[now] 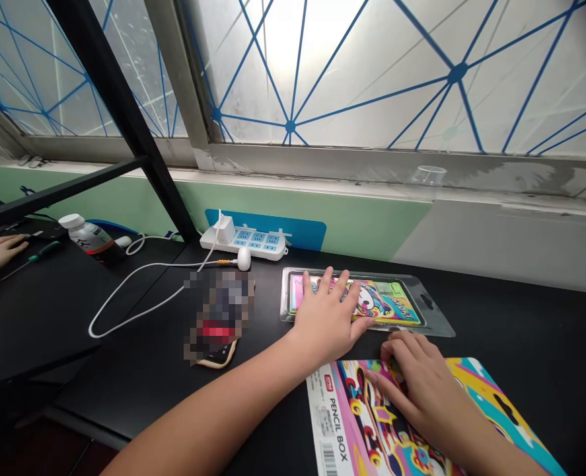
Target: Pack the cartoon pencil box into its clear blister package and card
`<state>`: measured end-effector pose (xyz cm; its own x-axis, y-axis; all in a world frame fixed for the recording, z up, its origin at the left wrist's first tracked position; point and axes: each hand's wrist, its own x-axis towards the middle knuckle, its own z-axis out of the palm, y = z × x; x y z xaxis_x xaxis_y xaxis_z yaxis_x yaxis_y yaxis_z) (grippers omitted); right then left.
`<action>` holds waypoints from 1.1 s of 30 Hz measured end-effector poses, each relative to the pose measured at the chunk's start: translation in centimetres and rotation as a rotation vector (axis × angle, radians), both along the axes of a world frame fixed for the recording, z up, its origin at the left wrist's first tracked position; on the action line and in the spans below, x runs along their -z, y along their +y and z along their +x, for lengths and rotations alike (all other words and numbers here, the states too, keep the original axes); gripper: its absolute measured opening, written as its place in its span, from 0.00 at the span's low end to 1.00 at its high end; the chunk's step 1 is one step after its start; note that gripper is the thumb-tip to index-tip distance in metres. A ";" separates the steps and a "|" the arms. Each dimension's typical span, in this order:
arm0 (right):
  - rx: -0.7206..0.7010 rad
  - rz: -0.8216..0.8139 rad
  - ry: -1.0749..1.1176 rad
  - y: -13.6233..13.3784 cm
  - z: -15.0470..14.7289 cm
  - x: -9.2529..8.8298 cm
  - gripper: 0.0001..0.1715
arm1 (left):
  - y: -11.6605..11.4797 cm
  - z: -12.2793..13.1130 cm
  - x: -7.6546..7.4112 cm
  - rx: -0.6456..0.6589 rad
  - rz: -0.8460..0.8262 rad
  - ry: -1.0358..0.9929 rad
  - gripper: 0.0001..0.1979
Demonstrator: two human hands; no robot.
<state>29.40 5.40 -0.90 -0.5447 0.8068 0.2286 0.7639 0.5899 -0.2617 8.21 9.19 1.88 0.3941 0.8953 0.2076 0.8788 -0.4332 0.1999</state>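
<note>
My left hand (328,316) lies with fingers spread on a clear plastic blister pack (439,318), pressing it from above. Inside the pack, partly under my fingers, shows a colourful pencil box (396,305) with a cartoon face. Nearer to me is a bright printed backing card (339,423) that reads "PENCIL BOX" and carries a barcode. My right hand (419,377) rests on the card's upper edge. Its thumb lies over the print while the other fingers bend at the far edge; whether they grip the card is hidden.
Left of the pack lies a phone (218,324), partly blurred out. Behind it, a white power strip (253,239) with a plugged-in charger and a looping white cable (124,284) sits by the wall. Further left are a bottle (92,238), a green-handled screwdriver (42,252) and another person's hand (2,254).
</note>
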 end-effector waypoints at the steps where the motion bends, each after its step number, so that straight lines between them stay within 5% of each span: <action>1: 0.012 -0.002 0.021 -0.1 0.1 -0.1 0.16 | 0.0 -0.1 0.0 0.010 -0.005 -0.001 0.33; 7: 0.148 -0.129 0.117 0.4 2.9 -1.9 0.22 | -0.1 -1.1 -0.5 0.050 -0.081 -0.024 0.31; 12: 0.201 -0.366 0.012 6.3 7.9 -4.0 0.26 | -0.6 -2.0 -1.0 0.075 -0.125 -0.059 0.26; 16: 0.237 -0.422 0.025 10.0 11.2 -4.0 0.32 | -1.0 -2.4 -1.2 0.068 -0.131 -0.064 0.25; 27: 0.290 -0.342 0.175 7.5 8.9 -2.9 0.28 | -1.0 -2.2 -0.5 0.088 -0.054 0.034 0.24; 33: 0.353 -0.439 0.150 8.5 11.5 -2.3 0.31 | -0.9 -2.4 -0.7 0.110 -0.087 0.054 0.25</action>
